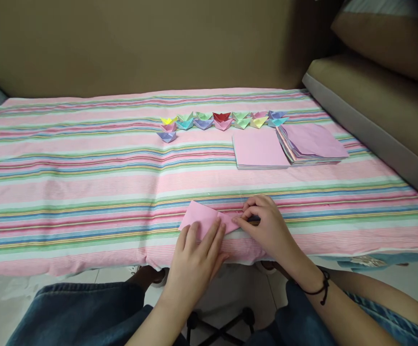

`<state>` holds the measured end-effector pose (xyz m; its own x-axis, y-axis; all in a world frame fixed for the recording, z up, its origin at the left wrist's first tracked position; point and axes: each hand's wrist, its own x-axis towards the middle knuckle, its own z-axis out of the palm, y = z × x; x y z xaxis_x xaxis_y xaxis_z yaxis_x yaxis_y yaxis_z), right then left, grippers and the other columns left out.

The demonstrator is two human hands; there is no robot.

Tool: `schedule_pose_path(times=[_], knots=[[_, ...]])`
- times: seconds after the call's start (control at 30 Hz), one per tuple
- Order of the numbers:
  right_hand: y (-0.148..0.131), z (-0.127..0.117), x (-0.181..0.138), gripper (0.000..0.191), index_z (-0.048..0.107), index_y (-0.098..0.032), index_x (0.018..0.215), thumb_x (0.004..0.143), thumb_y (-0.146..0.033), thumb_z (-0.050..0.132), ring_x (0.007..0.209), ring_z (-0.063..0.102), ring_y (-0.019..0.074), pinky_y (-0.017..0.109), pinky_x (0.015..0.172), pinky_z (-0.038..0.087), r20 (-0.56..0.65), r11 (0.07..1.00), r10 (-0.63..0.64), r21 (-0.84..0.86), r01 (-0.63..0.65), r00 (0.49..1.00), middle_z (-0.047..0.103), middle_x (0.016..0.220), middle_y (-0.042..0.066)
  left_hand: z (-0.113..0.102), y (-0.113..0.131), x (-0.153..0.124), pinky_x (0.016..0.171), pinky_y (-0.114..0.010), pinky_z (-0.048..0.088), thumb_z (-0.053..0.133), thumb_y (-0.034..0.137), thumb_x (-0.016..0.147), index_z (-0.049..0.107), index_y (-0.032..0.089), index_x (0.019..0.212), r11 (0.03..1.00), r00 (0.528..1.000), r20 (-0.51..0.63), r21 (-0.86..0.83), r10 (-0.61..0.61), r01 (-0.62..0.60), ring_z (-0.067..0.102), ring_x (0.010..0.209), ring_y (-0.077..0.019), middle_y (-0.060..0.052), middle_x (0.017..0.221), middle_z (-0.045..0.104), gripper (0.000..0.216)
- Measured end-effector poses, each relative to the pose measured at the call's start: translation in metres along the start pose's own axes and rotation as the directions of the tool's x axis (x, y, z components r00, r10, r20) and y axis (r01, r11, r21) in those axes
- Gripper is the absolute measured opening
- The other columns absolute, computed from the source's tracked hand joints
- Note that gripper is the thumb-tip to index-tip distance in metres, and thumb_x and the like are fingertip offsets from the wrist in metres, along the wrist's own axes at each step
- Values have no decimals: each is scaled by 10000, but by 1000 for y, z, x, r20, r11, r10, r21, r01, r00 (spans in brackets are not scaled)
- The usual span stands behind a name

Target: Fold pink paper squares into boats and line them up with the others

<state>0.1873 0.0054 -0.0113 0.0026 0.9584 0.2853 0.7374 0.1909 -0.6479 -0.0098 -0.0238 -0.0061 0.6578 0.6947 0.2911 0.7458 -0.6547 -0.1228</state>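
Observation:
A partly folded sheet of pink origami paper point(200, 216) lies near the front edge of the striped cloth. My left hand point(194, 259) rests on it with fingers stretched out, pressing it down and covering its lower middle. At the paper's narrow right end, my right hand point(266, 226) pinches the tip between thumb and fingers. Farther back stand several small folded paper boats point(222, 117) in pastel colours, red and yellow, mostly in two rows. A lavender-blue paper boat point(167, 137) sits at the left, in front of the others.
Right of the middle lies a neat stack of square pink-topped paper point(261, 149). Touching it is a looser, fanned stack of coloured paper point(317, 139). A brown cushion point(374, 96) borders the right side, and a brown panel point(140, 48) rises behind the striped cloth point(68, 192).

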Motion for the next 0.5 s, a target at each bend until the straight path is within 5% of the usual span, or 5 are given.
schedule_pose_path(times=[0.5], knots=[[-12, 4, -7, 234, 469, -202, 638, 675, -231, 698, 838, 501, 230, 376, 758, 417, -76, 999, -20, -50, 17, 997, 531, 788, 42, 1, 3, -2, 898, -464, 380, 479, 412, 870, 498, 265, 1306, 998, 998, -5, 21, -56, 56, 482, 1065, -298, 55, 1404, 436, 461]])
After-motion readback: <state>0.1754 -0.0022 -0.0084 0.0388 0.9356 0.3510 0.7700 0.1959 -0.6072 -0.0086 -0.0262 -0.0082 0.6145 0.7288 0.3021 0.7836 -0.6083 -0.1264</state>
